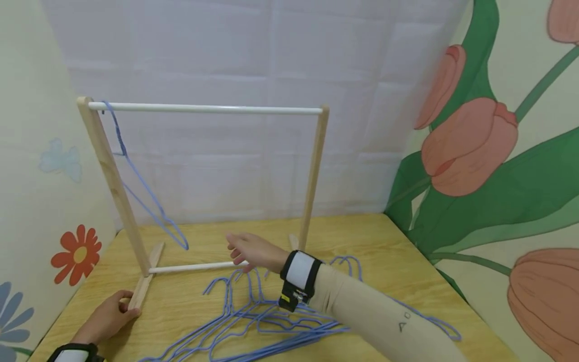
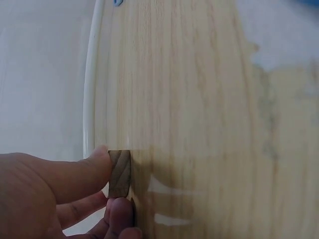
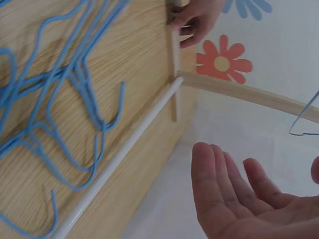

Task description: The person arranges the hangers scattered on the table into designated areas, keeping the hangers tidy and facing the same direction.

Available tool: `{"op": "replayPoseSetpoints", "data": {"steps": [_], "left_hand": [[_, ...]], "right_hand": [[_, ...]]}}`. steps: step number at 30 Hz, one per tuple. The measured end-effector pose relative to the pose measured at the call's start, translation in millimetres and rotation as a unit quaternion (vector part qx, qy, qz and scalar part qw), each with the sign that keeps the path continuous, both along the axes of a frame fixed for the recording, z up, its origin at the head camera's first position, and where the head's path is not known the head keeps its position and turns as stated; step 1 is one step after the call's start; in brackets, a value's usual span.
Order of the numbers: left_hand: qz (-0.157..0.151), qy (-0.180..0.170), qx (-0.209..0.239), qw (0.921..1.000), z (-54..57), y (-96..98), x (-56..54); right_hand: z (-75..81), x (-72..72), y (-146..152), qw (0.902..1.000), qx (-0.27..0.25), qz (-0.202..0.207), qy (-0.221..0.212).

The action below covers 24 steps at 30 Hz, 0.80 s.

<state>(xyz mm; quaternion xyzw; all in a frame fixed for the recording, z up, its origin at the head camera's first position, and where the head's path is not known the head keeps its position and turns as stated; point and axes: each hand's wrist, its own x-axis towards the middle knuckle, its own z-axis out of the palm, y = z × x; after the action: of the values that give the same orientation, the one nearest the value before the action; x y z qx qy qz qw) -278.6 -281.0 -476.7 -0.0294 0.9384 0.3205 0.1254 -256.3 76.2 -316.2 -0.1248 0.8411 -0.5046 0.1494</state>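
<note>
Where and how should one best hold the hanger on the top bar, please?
Probably at its neck, below the hook, coming from the right: that slim part faces open space there, while the wooden post stands close on the left.

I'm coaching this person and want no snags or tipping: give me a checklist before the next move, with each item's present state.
1. Rack with wooden uprights and white rails steadied: ok; the left hand pinches its pale wooden left foot.
2. Blue hanger with a curved hook hooked over the white top rail: ok, near the left end.
3. Right hand free: ok, holding nothing.
4. Loose blue hangers separated: not ok; many overlap on the yellow wood-grain table.
5. Pale wooden right foot flat on the table: cannot tell, mostly hidden behind the right arm.
</note>
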Motion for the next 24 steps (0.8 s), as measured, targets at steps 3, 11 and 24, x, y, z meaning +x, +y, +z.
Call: {"op": "replayPoseSetpoints", "data": {"steps": [3, 11, 24], "left_hand": [[-0.012, 0.014, 0.000, 0.9998, 0.5, -0.6, 0.6], [-0.016, 0.024, 0.002, 0.9996, 0.5, -1.5, 1.2], [-0.011, 0.025, 0.006, 0.9996, 7.4, 3.7, 5.1]], "right_hand": [[-7.2, 2.7, 12, 0.9987, 0.024, 0.009, 0.043], [-22.6, 12.2, 58, 0.9737, 0.109, 0.067, 0.189], [-31.4, 19.3, 151, 0.9728, 0.133, 0.088, 0.168]]}}
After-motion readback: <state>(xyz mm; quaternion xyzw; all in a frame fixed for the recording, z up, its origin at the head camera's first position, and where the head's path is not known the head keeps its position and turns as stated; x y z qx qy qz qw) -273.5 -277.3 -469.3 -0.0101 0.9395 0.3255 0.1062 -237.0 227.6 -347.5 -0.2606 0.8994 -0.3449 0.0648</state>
